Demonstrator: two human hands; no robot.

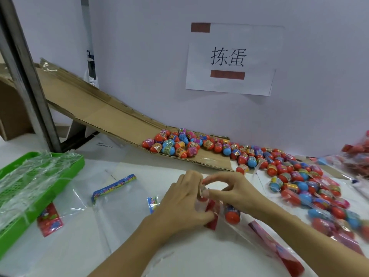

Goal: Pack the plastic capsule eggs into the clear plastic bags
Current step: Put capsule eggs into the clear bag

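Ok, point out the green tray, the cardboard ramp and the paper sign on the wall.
green tray (78,163): head view, on its far right rim.
cardboard ramp (103,116): head view, on the bare sloping middle of it.
paper sign (257,80): head view, on the blank white part at lower right.

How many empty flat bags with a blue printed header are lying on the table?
2. One blue-header bag lies left of the hands, beside the green tray. A second blue-header bag peeks out behind the left hand. Others may be hidden.
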